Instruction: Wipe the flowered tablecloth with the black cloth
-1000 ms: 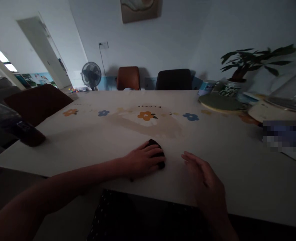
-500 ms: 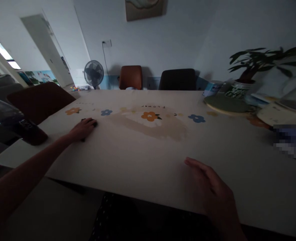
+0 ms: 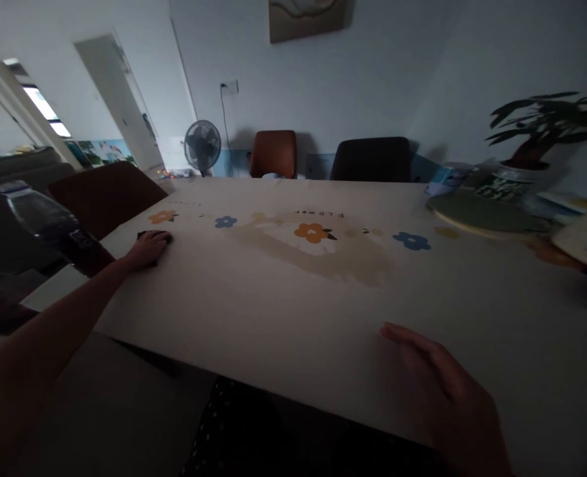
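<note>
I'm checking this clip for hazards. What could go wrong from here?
The left hand presses a dark cloth close to the table's left edge; it might slip off. The outstretched arm may knock the bottle beside it. Dim light could hide unwiped spots.

Dim room, I note pale walls point(image 3: 363, 73), a standing fan point(image 3: 203, 144) by the open door point(image 3: 119, 99), two chairs point(image 3: 373, 159) opposite, daylight window point(image 3: 42, 109) left.
</note>
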{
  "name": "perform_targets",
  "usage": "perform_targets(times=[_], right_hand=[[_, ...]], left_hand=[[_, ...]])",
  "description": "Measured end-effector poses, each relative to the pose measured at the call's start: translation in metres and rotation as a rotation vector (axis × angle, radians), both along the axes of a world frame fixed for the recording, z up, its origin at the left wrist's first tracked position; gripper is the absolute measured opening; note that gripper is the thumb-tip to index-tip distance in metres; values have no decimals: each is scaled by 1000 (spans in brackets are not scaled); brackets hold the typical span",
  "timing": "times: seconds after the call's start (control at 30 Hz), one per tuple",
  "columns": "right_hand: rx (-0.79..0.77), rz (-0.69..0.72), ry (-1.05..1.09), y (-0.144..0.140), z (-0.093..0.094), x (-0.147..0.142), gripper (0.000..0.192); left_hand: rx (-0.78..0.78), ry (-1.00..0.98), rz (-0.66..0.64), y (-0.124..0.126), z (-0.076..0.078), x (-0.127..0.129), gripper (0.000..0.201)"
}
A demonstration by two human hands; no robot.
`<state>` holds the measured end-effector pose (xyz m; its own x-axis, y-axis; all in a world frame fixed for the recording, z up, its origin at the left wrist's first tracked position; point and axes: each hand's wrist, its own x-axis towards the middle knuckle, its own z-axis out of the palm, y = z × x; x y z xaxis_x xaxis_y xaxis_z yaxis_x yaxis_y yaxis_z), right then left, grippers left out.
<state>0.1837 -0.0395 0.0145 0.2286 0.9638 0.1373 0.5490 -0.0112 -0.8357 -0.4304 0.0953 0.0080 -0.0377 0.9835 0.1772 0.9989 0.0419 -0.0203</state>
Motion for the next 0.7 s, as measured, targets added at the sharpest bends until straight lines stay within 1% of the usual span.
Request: perform_targets(times=[0.07, 0.13, 0.2, 0.27, 0.37, 0.4, 0.47, 0.6, 0.67, 0.7], right_hand=[[0, 6, 10, 0, 0, -1, 47], [5, 14, 13, -1, 0, -1, 48], [18, 41, 8, -2, -2, 0, 46], [35, 84, 5, -3, -4, 0, 43], [51, 126, 17, -4, -5, 0, 42], [55, 129, 23, -4, -6, 0, 43], [64, 132, 33, -3, -6, -2, 44], [80, 131, 26, -2, -6, -3, 44], [71, 129, 20, -1, -5, -3, 44], [68, 121, 17, -1, -5, -3, 44]], left_hand=[[-30, 1, -33, -15, -2, 10, 51], [-58, 2, -99, -38, -6, 26, 46], [-68, -7, -156, -66, -10, 49, 46], [-59, -32, -220, -94, -15, 80, 48], [-16, -67, -360, -130, -19, 143, 47], [-4, -72, -395, -138, -18, 167, 48], [-14, -77, -514, -147, -12, 218, 48], [-58, -84, -757, -147, 5, 315, 47], [-43, -98, -854, -143, 10, 354, 44], [-32, -100, -891, -142, 11, 369, 43]])
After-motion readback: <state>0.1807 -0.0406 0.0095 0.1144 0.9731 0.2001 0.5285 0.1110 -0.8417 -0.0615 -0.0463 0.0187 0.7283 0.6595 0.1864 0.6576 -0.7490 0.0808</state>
